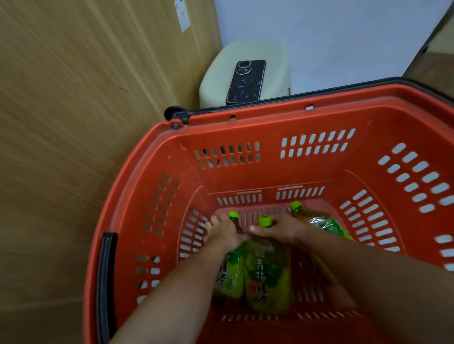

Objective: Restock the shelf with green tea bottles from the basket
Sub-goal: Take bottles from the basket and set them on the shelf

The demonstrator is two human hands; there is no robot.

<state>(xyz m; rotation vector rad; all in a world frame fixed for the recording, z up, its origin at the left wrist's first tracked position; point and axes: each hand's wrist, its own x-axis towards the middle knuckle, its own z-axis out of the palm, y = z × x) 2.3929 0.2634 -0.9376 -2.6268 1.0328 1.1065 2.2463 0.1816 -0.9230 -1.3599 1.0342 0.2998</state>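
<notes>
Head view, looking down into a red slotted basket [270, 113].

Contents: three green tea bottles, all lying flat on the basket floor, green caps towards the basket's far wall.
- left bottle [232, 274]: yellow-green label, touching the middle bottle along its side.
- middle bottle [267, 276]: centre of the basket floor, label characters facing up.
- right bottle [323, 223]: angled, cap near the far wall of the basket, body running towards the basket's right wall; its lower part is hidden under the right forearm.

Hands: both forearms reach in over the basket's near rim.
- left hand [224, 233]: palm down over the shoulder of the left bottle, fingers reaching just past the cap on its left side. Whether they close round the bottle or only rest on it, cannot tell.
- right hand [283, 230]: on the neck of the middle bottle just below the cap, thumb laid across the neck, fingers curling down on the far side. Reads as grasping this bottle.

Surroundings: black handle [106, 279] folded against the basket's left rim. Beyond the far rim, a cream stool [273, 64] with a dark phone [246, 81] lying camera side up on it. Wood-grain surface [64, 126] left of the basket; white panel [344, 34] behind it.
</notes>
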